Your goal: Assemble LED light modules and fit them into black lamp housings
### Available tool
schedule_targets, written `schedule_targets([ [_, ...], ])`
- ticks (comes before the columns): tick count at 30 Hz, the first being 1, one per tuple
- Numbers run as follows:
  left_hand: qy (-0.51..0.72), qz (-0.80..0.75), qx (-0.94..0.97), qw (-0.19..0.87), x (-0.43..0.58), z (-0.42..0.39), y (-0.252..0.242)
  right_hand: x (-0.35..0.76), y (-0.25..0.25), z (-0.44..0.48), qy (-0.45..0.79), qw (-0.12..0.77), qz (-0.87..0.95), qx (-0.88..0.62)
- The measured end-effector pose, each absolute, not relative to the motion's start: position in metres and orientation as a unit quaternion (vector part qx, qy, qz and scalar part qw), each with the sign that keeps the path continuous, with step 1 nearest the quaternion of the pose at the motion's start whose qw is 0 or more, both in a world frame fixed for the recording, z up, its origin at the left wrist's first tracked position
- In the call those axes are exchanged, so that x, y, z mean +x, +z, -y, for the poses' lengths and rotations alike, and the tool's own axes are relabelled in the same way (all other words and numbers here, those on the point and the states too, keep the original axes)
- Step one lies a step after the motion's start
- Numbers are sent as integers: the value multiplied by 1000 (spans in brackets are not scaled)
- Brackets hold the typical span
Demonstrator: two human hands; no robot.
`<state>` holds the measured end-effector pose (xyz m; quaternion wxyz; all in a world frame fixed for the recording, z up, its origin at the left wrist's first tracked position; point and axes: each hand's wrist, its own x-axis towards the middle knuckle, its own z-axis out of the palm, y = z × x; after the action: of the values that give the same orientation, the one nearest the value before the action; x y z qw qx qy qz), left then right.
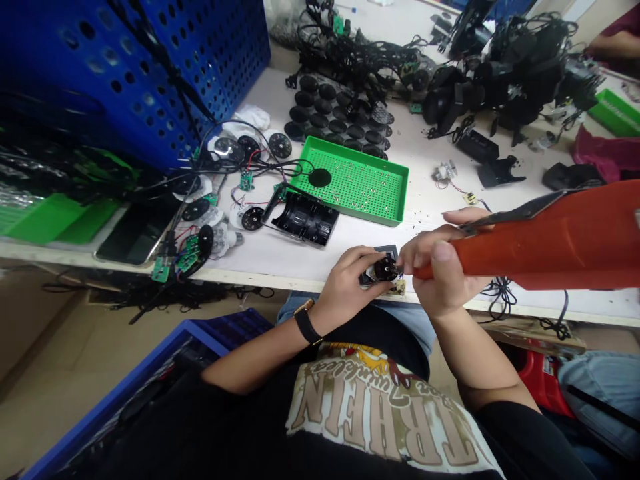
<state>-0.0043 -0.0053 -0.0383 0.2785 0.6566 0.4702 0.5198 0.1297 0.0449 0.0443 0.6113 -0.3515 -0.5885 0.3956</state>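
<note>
My left hand [350,280], with a watch on its wrist, grips a small assembly with a round black disc [386,269] at the table's front edge. My right hand [445,267] is wrapped round the front end of an orange power screwdriver [540,243], whose tip points left at the disc. Whether the tip touches a screw is hidden by my fingers. A small yellowish circuit board [399,287] hangs just below the disc. Behind my left hand lies a black curved housing [305,219], beside a green perforated tray [367,155] with many tiny screws scattered in it.
Blue perforated crates [220,60] stand at the left. Several wired lamp units [220,240] with green boards and a phone [135,233] lie near the left front edge. Rows of black discs [325,109], tangled cables [360,57] and black housings [465,100] fill the back.
</note>
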Motion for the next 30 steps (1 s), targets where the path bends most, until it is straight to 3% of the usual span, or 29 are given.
schedule_targets([
  [4, 523, -474, 642, 300, -5, 6, -39, 120, 62, -46, 379, 680, 552, -298],
  [12, 528, -464, 639, 313, -8, 5, -44, 130, 77, -49, 436, 689, 505, -284],
  [30, 525, -459, 649, 303, -9, 3, -44, 127, 69, -45, 407, 715, 500, -271],
])
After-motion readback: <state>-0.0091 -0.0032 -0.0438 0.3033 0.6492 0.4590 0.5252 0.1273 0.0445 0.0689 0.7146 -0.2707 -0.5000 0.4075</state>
